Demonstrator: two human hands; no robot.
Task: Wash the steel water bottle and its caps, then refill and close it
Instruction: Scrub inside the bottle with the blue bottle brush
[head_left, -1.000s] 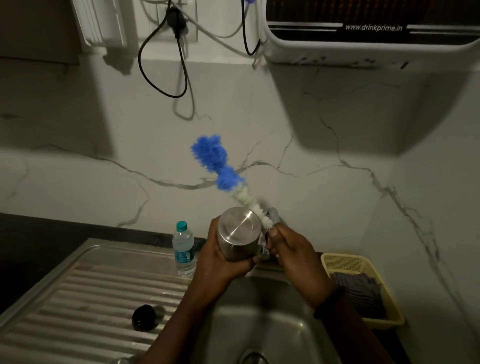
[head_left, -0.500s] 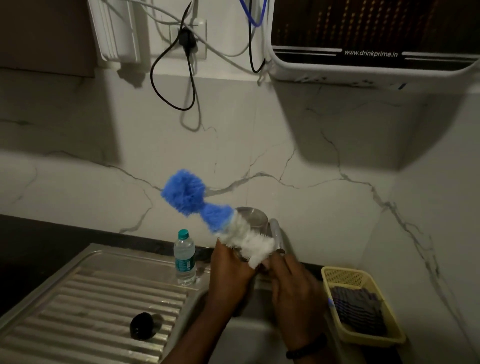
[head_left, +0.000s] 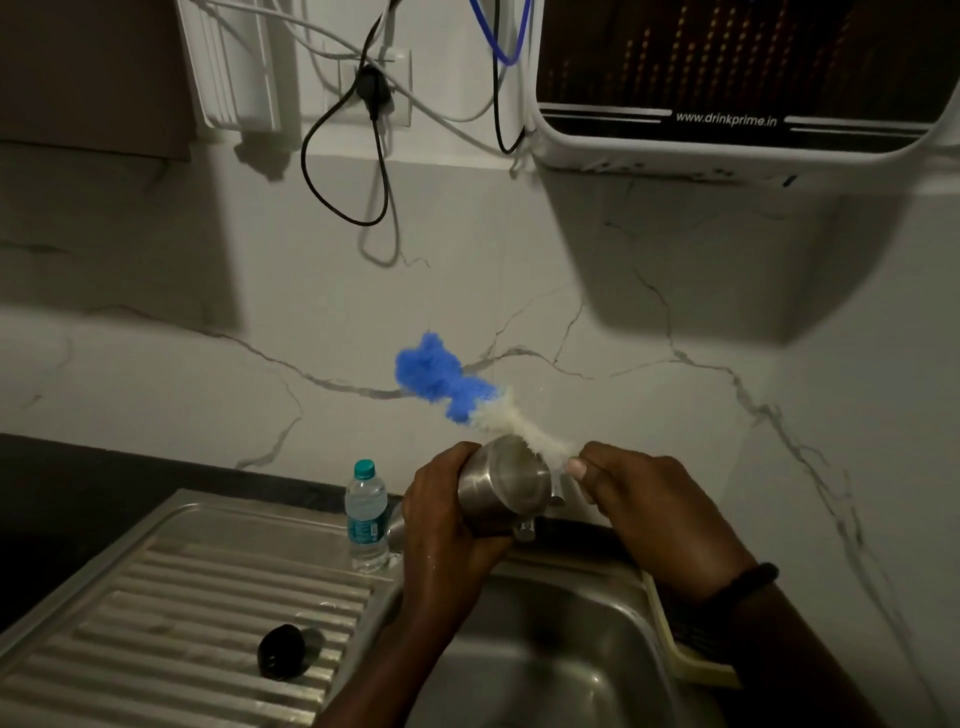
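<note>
My left hand (head_left: 441, 525) grips the steel water bottle (head_left: 503, 486) over the sink, its flat base turned toward me. A bottle brush (head_left: 467, 397) with blue and white bristles sticks up and to the left from behind the bottle; my right hand (head_left: 639, 499) grips its lower end, just right of the bottle. A black cap (head_left: 280, 652) lies on the ribbed steel drainboard (head_left: 156, 623) at lower left. The bottle's mouth is hidden from me.
A small plastic water bottle (head_left: 367, 512) with a green cap stands at the drainboard's back edge. The steel sink basin (head_left: 561, 660) lies below my hands. A yellow basket (head_left: 691, 660) sits to its right. A water purifier (head_left: 743, 78) hangs on the wall above.
The steel bottle's base is turned back toward me and the brush has swung to the right. The view has tilted slightly, lowering hands and sink in the frame.
</note>
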